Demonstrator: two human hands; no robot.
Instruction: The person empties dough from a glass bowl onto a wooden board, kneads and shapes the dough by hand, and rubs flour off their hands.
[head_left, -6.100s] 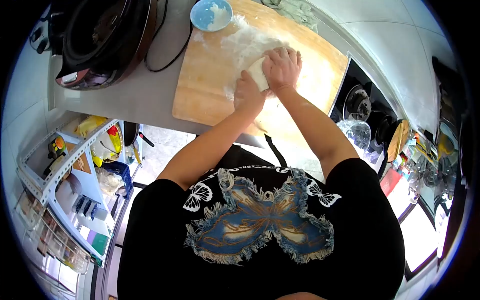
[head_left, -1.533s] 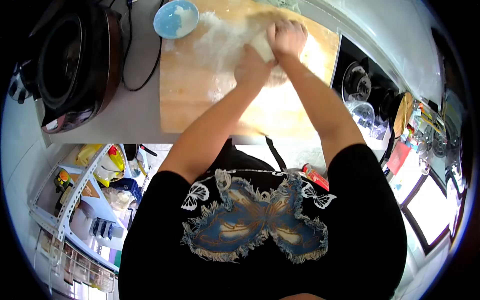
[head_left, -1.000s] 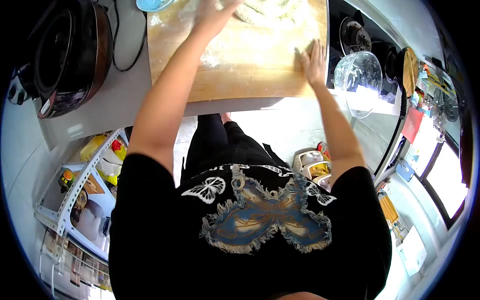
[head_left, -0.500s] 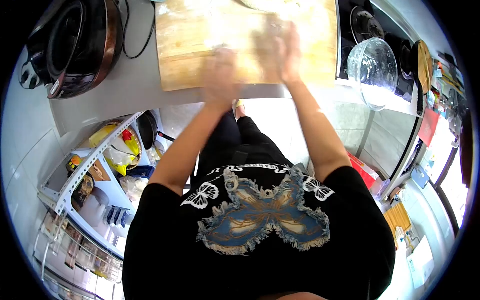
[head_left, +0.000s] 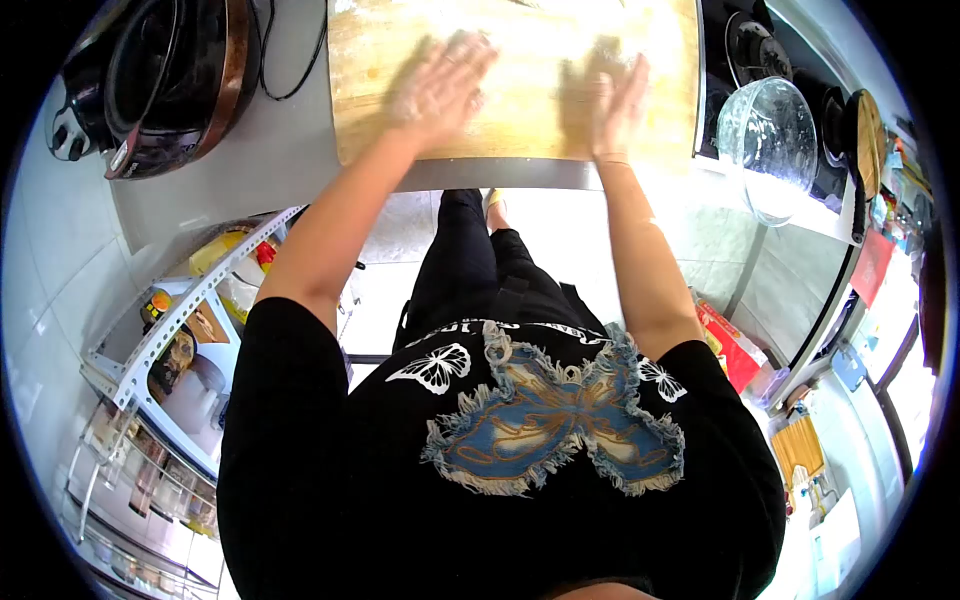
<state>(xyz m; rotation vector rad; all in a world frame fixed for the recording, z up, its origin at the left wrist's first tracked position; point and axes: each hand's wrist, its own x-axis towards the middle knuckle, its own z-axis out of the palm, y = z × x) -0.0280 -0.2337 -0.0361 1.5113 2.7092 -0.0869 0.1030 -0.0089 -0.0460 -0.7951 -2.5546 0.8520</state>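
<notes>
A pale wooden board (head_left: 530, 120) dusted with flour lies on the counter. Over its left part is my left hand (head_left: 442, 88), palm down, fingers stretched out and holding nothing. My right hand (head_left: 620, 105) hovers above the right part of the board, fingers extended, also with nothing in it, its shadow falling to the left. Both hands look whitish with flour. At the top edge of the view, only a sliver of a pale lump that looks like dough (head_left: 528, 3) shows on the board; the rest is cut off.
A black pot-like appliance (head_left: 185, 90) with a cord stands at the left of the counter. To the right, a clear glass bowl (head_left: 767, 145) sits beside the black gas stove (head_left: 755, 50). Below left is a white metal shelf (head_left: 190, 310) with packages.
My hands have moved apart, the left to the left and upward, the right to the right. The view has shifted slightly, and less of the dough-like lump shows.
</notes>
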